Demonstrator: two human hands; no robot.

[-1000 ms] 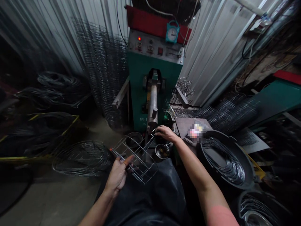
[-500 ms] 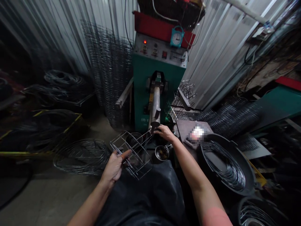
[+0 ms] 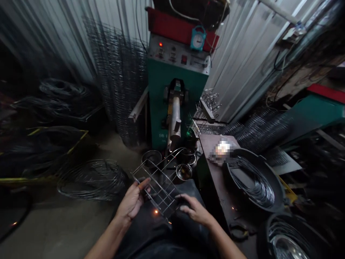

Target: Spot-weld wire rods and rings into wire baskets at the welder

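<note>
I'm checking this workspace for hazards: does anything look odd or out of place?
Orange glowing specks, probably sparks, show near the lower end of the wire rack, with another speck on the tabletop. They look odd so close to the bare left hand and right hand.

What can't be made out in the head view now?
All head view:
Left hand: some fingers, hidden behind the wire rack.
Right hand: whether it touches the rack; too dim and blurred.
Pixelated patch: what it masks.
Clock: exact time, too small.
Lower tub: cut off by bottom edge.
</note>
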